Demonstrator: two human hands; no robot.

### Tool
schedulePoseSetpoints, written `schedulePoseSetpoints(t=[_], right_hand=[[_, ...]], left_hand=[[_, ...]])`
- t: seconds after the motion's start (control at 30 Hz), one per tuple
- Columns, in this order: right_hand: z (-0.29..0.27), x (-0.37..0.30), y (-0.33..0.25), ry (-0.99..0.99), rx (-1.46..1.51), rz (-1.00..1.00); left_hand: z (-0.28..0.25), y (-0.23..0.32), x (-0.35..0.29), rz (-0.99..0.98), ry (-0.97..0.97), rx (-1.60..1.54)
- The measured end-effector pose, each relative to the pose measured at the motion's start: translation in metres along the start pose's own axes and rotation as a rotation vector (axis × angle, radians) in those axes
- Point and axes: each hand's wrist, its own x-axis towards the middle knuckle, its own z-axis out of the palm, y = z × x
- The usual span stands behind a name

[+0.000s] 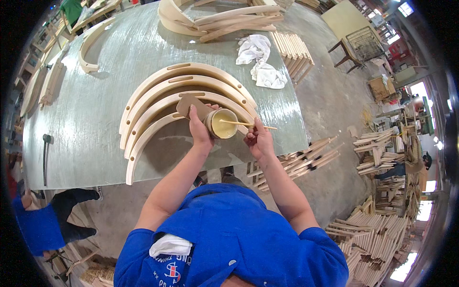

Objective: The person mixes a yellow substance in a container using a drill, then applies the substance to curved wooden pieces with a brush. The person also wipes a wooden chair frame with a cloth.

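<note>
My left hand (202,125) is closed round a small cup of pale yellow glue (224,128), tilted so that its inside shows. A flat brown piece (188,106) sticks out beside the cup on the left; how it joins the cup is hidden. Between the fingers of my right hand (259,140) is a thin wooden stick (253,126), its tip in the cup. Just beyond my hands, several curved wooden pieces (165,87) stand nested in arcs on the table. Slots and round holes show along their edges.
The pieces stand on a large grey-green table (91,138). White rags (267,74) lie toward its right edge, near stacked slats (292,52). More bent wood (215,23) sits at the back, and a hammer (46,153) at left. A person in blue (38,225) is at lower left.
</note>
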Motion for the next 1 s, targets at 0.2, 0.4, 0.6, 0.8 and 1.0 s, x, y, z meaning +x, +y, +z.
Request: schedulePoseSetpoints(t=[0.2,0.4,0.6,0.8,1.0], right_hand=[[-0.008,0.0,-0.063,-0.007,-0.286,-0.37],[-0.009,-0.017,-0.1,-0.017,-1.04,-0.709],[-0.006,-0.006,-0.086,-0.091,-1.484,-0.931],[0.001,0.002,-0.072,-0.306,-1.553,-1.093],[0.0,0.001,-0.077,-0.309,-1.59,-1.082]], left_hand=[[-0.004,-0.001,0.01,0.01,0.007,0.009],[-0.027,0.014,0.012,0.058,0.076,0.037],[-0.03,0.015,0.007,0.026,0.034,0.003],[-0.03,0.017,0.002,0.074,0.035,-0.002],[-0.03,0.021,-0.004,0.055,0.069,-0.009]])
